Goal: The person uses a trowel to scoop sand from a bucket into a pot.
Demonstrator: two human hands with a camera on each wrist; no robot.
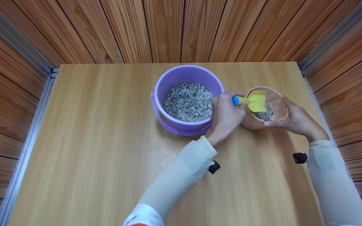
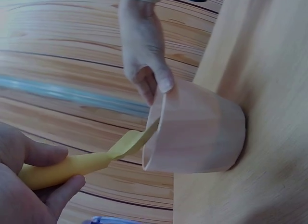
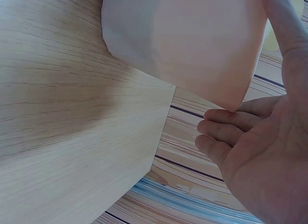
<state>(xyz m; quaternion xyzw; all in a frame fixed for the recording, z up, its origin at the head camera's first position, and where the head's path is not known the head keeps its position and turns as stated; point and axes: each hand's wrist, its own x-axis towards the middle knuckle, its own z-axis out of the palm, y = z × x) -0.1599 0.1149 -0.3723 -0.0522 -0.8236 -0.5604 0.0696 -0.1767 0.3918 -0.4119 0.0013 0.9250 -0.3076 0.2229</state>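
Observation:
My left hand (image 1: 226, 114) grips a small yellow shovel (image 1: 257, 101) with a blue handle end by its handle, clear in the left wrist view too. The blade reaches over the rim of a peach-coloured pot (image 2: 202, 127) and partly inside it. Grey gravel (image 1: 267, 113) lies in the bottom of the pot. On the pot's right side, my right hand (image 1: 297, 117) holds the rim between thumb and fingers; in the right wrist view the other fingers (image 3: 216, 132) extend beside the pot. The pot stands upright on the table.
Left of the pot stands a purple bucket (image 1: 159, 110) with more grey gravel (image 1: 189, 102) in it, its handle lowered at the front. The wooden table (image 1: 90, 141) is enclosed by wood-plank walls (image 1: 168, 31) at the back and sides.

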